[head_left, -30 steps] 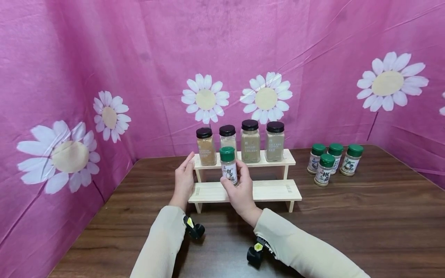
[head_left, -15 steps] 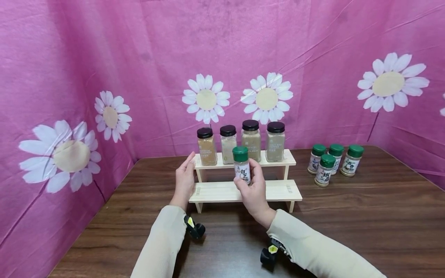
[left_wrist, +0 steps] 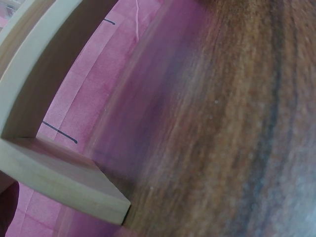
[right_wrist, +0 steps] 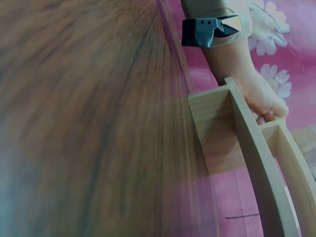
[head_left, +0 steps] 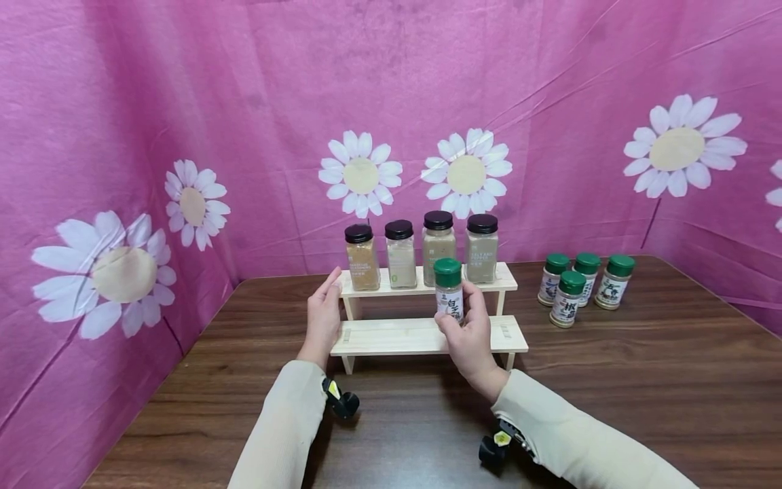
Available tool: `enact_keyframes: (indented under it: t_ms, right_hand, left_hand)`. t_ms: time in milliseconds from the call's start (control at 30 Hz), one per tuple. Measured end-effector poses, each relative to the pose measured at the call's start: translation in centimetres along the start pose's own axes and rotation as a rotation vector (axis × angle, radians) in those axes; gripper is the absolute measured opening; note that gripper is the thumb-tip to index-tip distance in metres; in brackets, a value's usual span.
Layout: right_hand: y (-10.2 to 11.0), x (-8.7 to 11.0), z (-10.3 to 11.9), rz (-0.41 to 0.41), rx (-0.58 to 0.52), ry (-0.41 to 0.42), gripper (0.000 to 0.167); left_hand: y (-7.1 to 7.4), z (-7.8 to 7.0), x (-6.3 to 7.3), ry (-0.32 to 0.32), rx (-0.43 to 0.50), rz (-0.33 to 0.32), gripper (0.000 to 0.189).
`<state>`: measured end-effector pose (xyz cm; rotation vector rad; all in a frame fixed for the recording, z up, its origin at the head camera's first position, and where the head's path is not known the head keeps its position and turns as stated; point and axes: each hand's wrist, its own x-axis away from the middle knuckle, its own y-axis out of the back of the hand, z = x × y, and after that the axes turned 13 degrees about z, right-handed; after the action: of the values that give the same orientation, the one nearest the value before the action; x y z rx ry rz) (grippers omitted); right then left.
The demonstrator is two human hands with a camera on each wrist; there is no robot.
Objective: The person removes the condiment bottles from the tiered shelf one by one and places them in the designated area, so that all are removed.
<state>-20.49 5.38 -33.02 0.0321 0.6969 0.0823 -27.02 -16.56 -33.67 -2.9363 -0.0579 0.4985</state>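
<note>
Green-capped spice jar [head_left: 448,291], label starting "白", is pinched in right grip [head_left: 473,336]; left grip [head_left: 322,316] clasps wooden rack [head_left: 391,337].

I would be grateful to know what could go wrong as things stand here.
The small, round, green-capped jar, held by the right hand in front of the taller, square, black-lidded jars, might bump one of them.
Those jars stand on the upper tier of the pale wooden two-tier rack, so if the left hand at its end nudged it, they might wobble.
</note>
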Motion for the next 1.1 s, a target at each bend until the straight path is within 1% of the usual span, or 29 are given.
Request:
enact_keyframes:
  t_ms: [133, 267, 467, 733, 900, 1100]
  right_hand:
    - [0.7, 0.1, -0.2, -0.022, 0.021, -0.011, 0.05]
    - [1.5, 0.1, -0.3, -0.048, 0.035, -0.039, 0.049]
    - [3.0, 0.1, -0.2, -0.077, 0.045, -0.067, 0.047]
    - [5.3, 0.2, -0.3, -0.144, 0.076, -0.095, 0.048]
    - [6.8, 0.2, -0.7, -0.198, 0.085, -0.119, 0.043]
    - [8.7, 0.1, -0.9, -0.221, 0.138, -0.121, 0.045]
  left_hand:
    - [0.0, -0.1, 0.0, -0.008, -0.023, -0.004, 0.039]
    - [0.1, -0.1, 0.0, -0.007, -0.041, -0.004, 0.039]
    - [0.1, -0.1, 0.0, -0.009, -0.04, -0.004, 0.039]
    - [0.1, 0.0, 0.0, 0.017, -0.027, -0.011, 0.039]
    - [0.2, 0.1, 0.0, 0.025, -0.032, -0.015, 0.039]
    - [0.1, 0.2, 0.0, 0.021, -0.044, -0.023, 0.038]
